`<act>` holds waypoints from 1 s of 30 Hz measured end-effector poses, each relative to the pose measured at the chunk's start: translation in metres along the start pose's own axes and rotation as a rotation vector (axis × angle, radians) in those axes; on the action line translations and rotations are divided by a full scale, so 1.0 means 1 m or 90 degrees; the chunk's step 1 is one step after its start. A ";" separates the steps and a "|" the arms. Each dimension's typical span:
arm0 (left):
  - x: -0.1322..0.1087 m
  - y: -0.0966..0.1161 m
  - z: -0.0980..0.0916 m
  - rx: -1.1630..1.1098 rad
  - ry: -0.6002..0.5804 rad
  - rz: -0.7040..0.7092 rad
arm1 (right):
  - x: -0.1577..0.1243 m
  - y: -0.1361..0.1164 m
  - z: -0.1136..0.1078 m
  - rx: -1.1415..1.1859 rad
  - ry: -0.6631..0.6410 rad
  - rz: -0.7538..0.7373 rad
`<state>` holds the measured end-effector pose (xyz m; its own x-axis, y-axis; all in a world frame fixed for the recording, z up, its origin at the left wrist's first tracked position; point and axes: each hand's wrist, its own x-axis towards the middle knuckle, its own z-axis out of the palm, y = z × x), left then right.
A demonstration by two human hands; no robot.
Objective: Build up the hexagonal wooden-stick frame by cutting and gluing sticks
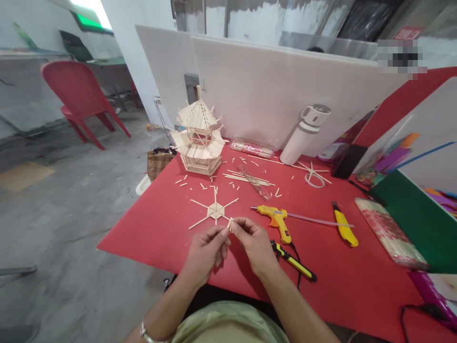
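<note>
Both hands meet above the front of the red table. My left hand (208, 247) is closed, its thumb and fingers pinching short wooden stick pieces (230, 224). From the other side my right hand (252, 240) pinches the same small pieces between thumb and forefinger. How many pieces there are I cannot tell. Just beyond the fingertips, a web-like wheel of thin sticks (215, 210) lies flat, its spokes pointing outward. A yellow hot glue gun (276, 216) rests right of my right hand, a clear glue stick in its back end. Beside that wrist lies a black and yellow tool (294, 262).
A stick-built pagoda model (200, 143) stands at the back left. Loose sticks, cut bits and a clear ruler (254, 182) lie mid-table. A white bottle (303, 136) leans against the board. At right are a yellow utility knife (345, 226) and a stick pack (389, 231).
</note>
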<state>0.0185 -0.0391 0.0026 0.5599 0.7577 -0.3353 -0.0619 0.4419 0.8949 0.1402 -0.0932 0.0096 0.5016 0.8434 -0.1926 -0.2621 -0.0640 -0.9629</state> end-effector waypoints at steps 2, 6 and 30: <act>0.000 0.000 0.001 -0.013 0.002 -0.002 | 0.000 0.001 0.001 0.012 0.004 -0.007; -0.001 0.000 0.003 -0.031 0.001 -0.013 | -0.002 0.001 0.002 0.017 0.018 -0.021; -0.001 -0.002 0.003 -0.054 -0.003 -0.034 | -0.001 0.003 0.002 -0.055 0.035 -0.045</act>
<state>0.0205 -0.0419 0.0025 0.5682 0.7295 -0.3808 -0.1007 0.5209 0.8477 0.1372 -0.0930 0.0071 0.5620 0.8167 -0.1315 -0.1533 -0.0534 -0.9867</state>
